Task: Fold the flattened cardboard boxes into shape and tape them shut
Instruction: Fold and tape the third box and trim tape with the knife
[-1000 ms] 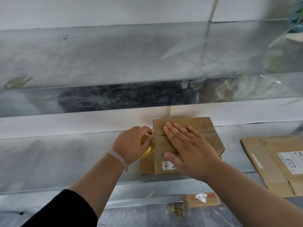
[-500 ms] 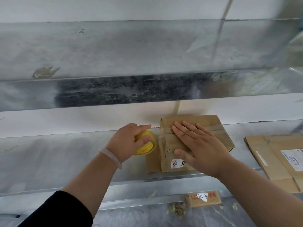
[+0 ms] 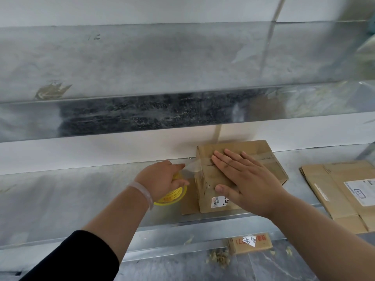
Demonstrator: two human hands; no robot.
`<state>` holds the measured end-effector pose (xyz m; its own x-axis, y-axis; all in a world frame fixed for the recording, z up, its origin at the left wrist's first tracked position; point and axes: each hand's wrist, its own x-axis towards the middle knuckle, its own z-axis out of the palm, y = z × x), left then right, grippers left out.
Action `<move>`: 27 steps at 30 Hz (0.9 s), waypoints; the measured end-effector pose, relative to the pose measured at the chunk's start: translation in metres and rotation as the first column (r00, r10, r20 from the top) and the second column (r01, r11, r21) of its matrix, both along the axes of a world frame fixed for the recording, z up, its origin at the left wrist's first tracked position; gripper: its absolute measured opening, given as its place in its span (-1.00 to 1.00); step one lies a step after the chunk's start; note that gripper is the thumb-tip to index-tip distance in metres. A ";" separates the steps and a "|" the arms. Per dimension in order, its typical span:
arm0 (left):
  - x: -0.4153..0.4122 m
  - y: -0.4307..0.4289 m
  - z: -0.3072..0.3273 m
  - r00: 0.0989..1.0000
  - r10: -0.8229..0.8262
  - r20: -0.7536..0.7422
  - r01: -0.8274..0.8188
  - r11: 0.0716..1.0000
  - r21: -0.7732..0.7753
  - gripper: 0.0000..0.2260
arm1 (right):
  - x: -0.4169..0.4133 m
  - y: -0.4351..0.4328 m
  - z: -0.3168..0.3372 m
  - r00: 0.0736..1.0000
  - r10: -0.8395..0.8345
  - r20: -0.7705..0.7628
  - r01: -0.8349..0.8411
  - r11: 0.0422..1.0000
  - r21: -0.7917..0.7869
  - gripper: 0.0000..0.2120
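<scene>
**Yellow roll, clear strip, box under a flat palm**

Galvanised metal forms the shelf (image 3: 60, 199) that runs across the view, with a second metal shelf above it and a white wall behind. From the lower left a black sleeve (image 3: 77, 258) reaches in, and a pale translucent bracelet (image 3: 142, 191) circles the wrist. The left hand (image 3: 160, 179) is curled over a yellow tape roll (image 3: 172, 197) and grips it, the thumb lying along the roll's right side; the roll sits just left of the box, low over the shelf. A strip of clear tape (image 3: 191, 169) stretches from the roll up to the top left edge of the cardboard box (image 3: 205, 191) and is stuck down its left face. The box stands folded into shape near the middle of the shelf, its back against the wall, a loose flap lying flat on the shelf at its left foot and a small white label on its front. The right hand (image 3: 249, 179) lies flat on the box top, fingers straight and together, thumb spread toward the front edge, pressing the closed flaps. Further right, well apart from the box, flattened cardboard boxes (image 3: 334, 189) lie on the shelf, one with a white shipping label. Below the shelf edge a small cardboard piece (image 3: 249, 243) with red print rests on the floor among scraps.
</scene>
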<state>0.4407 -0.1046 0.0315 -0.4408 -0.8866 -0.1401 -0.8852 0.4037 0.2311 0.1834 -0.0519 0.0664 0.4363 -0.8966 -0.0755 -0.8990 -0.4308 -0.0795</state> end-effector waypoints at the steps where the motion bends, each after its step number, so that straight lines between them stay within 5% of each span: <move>1: 0.000 -0.001 -0.001 1.000 0.001 0.004 -0.001 1.000 0.003 -0.40 | 0.000 0.000 0.000 1.000 -0.001 -0.002 0.001 1.000 -0.001 -0.26; 4: -0.001 -0.001 -0.001 0.999 0.012 -0.048 -0.012 1.000 0.012 -0.39 | -0.001 0.000 0.000 1.000 -0.001 -0.003 0.001 1.000 -0.004 -0.25; 6: 0.003 0.004 -0.001 0.976 0.058 -0.211 -0.050 0.998 0.042 -0.39 | -0.001 0.000 0.001 1.000 0.001 0.004 -0.001 1.000 -0.006 -0.25; 11: 0.014 0.018 -0.003 0.785 0.146 -0.602 -0.159 0.987 0.032 -0.64 | -0.002 0.000 -0.002 1.000 0.006 0.002 -0.006 1.000 -0.021 -0.27; 27: -0.016 0.030 -0.007 0.821 0.263 -0.506 -0.267 0.961 0.067 -0.76 | -0.002 0.000 -0.007 1.000 0.016 0.021 -0.015 0.997 -0.077 -0.24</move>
